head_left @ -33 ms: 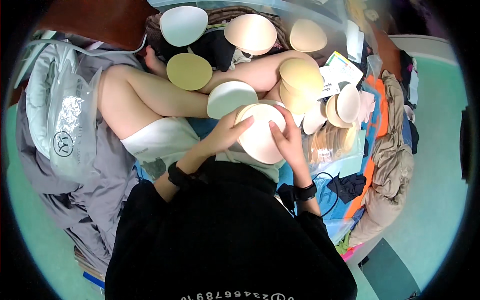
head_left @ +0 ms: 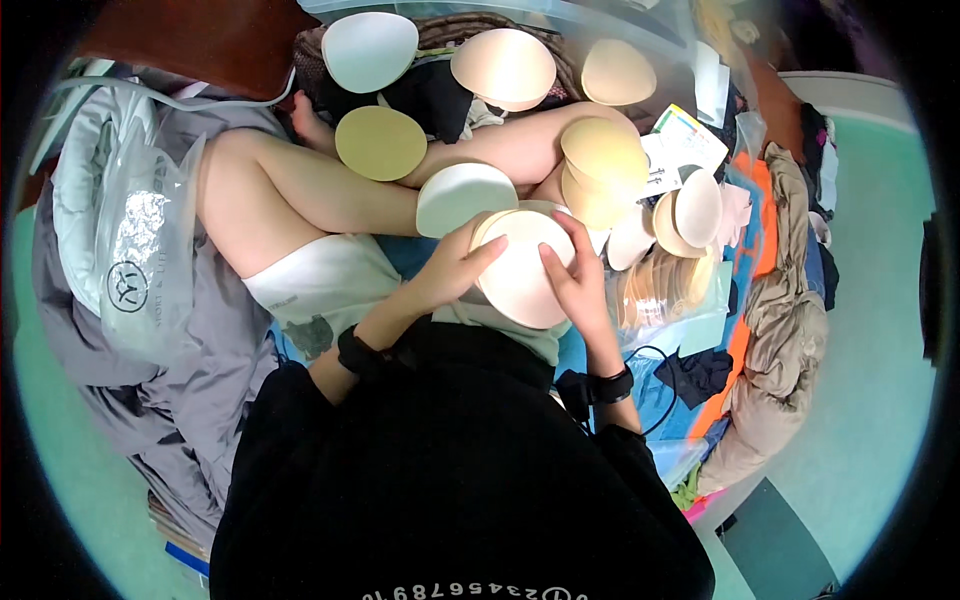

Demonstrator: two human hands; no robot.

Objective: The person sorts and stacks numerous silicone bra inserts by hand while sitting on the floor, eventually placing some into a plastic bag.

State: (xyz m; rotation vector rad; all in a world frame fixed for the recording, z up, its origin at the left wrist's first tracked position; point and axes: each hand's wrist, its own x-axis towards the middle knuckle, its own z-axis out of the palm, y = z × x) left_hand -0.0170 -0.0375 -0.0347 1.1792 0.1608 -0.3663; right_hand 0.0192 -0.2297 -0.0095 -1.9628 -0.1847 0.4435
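Observation:
Over my lap I hold a small stack of cream bra pads (head_left: 525, 272) between both hands. My left hand (head_left: 452, 264) grips the stack's left edge, its thumb lying on the top pad. On the other side my right hand (head_left: 576, 276) closes round the right edge, thumb also on top. Just beyond the stack a white bra pad (head_left: 465, 200) rests by my legs. A yellow-green pad (head_left: 380, 143) lies on one leg, and overlapping pale yellow pads (head_left: 604, 165) lie to the right. The fingers beneath the stack are hidden.
Farther off lie a pale blue pad (head_left: 370, 52), peach pads (head_left: 503, 68) and a beige pad (head_left: 618, 72). At right are a clear bag of beige pads (head_left: 665, 285) and loose pads (head_left: 697, 207). Grey bedding (head_left: 180, 420) and a clear plastic bag (head_left: 150, 260) fill the left.

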